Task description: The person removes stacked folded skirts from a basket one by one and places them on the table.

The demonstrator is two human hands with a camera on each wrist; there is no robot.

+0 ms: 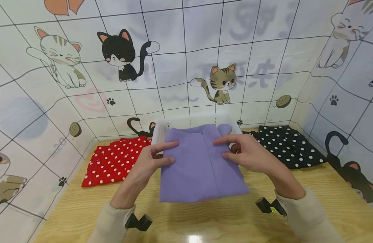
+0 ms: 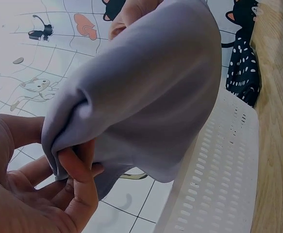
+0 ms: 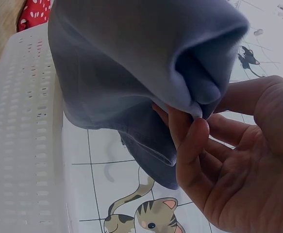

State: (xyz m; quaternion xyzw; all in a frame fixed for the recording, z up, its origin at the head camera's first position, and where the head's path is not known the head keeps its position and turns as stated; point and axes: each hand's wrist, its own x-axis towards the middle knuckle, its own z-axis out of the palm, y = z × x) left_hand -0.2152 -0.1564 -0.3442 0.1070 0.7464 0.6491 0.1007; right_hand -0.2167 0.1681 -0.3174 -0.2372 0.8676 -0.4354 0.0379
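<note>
A folded purple garment (image 1: pixel 192 168) hangs between both hands in front of a white perforated plastic basket (image 1: pixel 158 133). With thumb and fingers, the left hand (image 1: pixel 149 158) grips its left edge. On the opposite edge, the right hand (image 1: pixel 253 153) pinches the cloth between thumb and fingers. From the left wrist view, the garment (image 2: pixel 146 77) appears raised above the basket (image 2: pixel 214 165), its layers folded over the fingers. The right wrist view shows the garment's (image 3: pixel 117 63) loose lower layers hanging beside the basket (image 3: pixel 24 131). The basket's inside is mostly hidden by the cloth.
Red cloth with white dots (image 1: pixel 113 163) lies on the wooden table (image 1: pixel 180 222) left of the basket. Black cloth with white dots (image 1: pixel 291 145) lies to the right. A cat-patterned wall covering (image 1: pixel 174 67) closes off the back and both sides.
</note>
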